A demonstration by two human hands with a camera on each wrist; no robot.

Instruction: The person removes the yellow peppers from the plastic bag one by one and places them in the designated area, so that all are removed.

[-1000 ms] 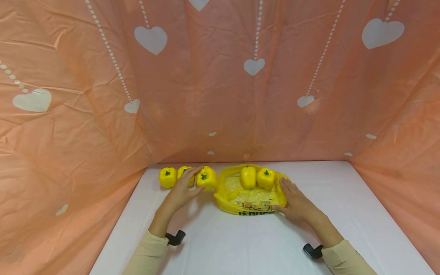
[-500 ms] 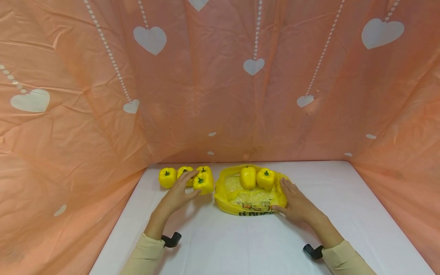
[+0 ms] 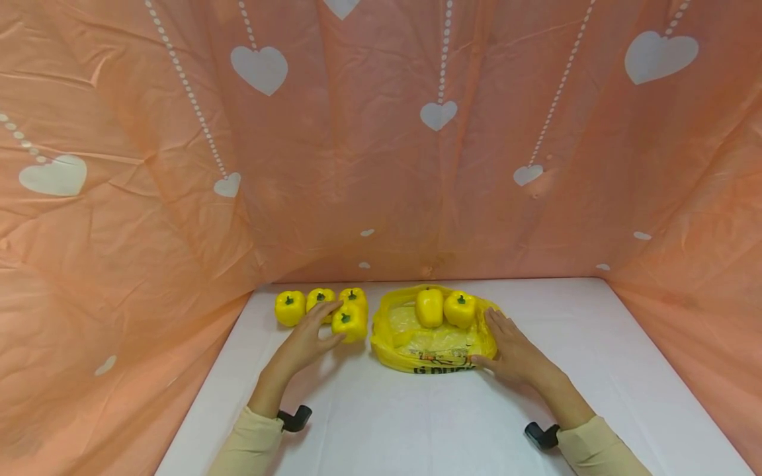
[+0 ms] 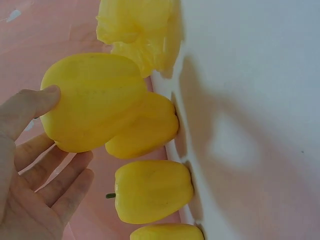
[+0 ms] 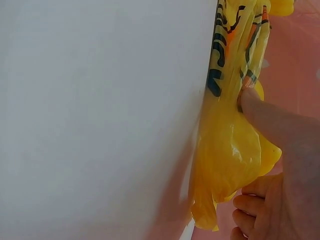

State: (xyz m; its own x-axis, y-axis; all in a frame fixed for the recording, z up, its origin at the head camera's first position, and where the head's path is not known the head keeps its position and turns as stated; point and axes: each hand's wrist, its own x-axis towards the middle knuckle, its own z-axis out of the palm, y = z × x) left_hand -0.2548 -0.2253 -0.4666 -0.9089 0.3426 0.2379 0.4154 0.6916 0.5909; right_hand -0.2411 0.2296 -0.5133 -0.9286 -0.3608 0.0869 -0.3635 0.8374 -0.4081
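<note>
My left hand holds a yellow bell pepper between thumb and fingers, raised off the table, its green stem facing up. In the left wrist view the held bell pepper overlaps another behind it. An open yellow plastic bag with black print lies to the right of it. Two bell peppers sit inside at the back, one pepper beside another pepper. My right hand grips the bag's right side, thumb on its front in the right wrist view and fingers around the far side.
Along the back left stand three more yellow bell peppers in a row: a left pepper, a middle pepper and a right pepper. A white-covered table lies beneath, and a pink sheet with hearts walls the back and sides.
My left hand has drawn the held bell pepper slightly left and toward me, uncovering more of the pepper behind it. My right hand and the bag stay in place.
</note>
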